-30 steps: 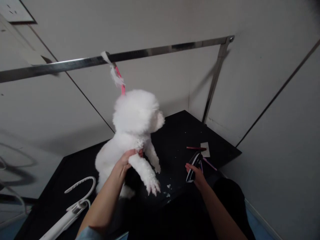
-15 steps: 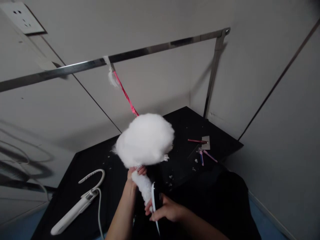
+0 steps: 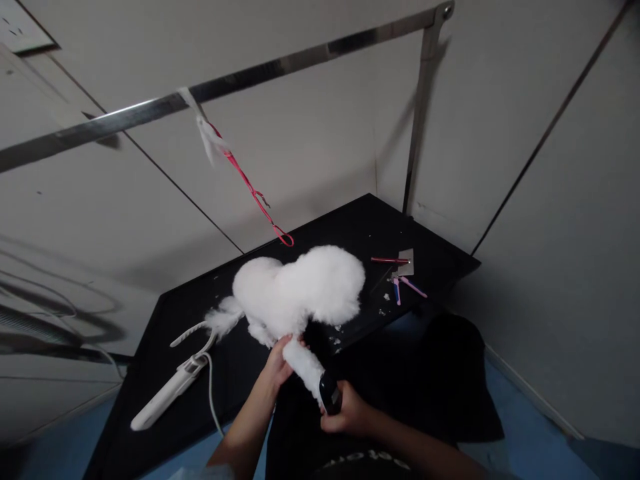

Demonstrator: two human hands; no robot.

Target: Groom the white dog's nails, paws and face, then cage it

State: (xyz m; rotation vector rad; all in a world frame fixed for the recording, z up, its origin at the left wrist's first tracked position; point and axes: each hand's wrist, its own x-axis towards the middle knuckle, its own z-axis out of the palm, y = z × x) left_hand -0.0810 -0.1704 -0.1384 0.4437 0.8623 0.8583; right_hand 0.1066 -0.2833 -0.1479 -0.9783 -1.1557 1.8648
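A fluffy white dog (image 3: pixel 300 287), its face not visible, is on the black table (image 3: pixel 185 393). One of its legs (image 3: pixel 304 363) stretches out toward me over the front edge. My left hand (image 3: pixel 283 363) is closed around the upper part of that leg, its fingers partly hidden beneath the fur. In my right hand (image 3: pixel 345 410) is a dark hair clipper (image 3: pixel 330 393), gripped at the lower end of the leg and touching or very close to the fur. A red leash loop (image 3: pixel 284 235) hangs just behind the dog.
A metal bar (image 3: pixel 260 70) runs above the table along the wall. A white corded device with a curved arm (image 3: pixel 165 397) lies at the left. To the right are a red-handled comb (image 3: pixel 390 261), pink-and-blue nail clippers (image 3: pixel 407 287) and tufts of fur (image 3: pixel 386 297).
The dog's body has turned and spread sideways, and the red loop now hangs free behind it. The leg has swung right, with both hands and the hair clipper; the view has shifted too.
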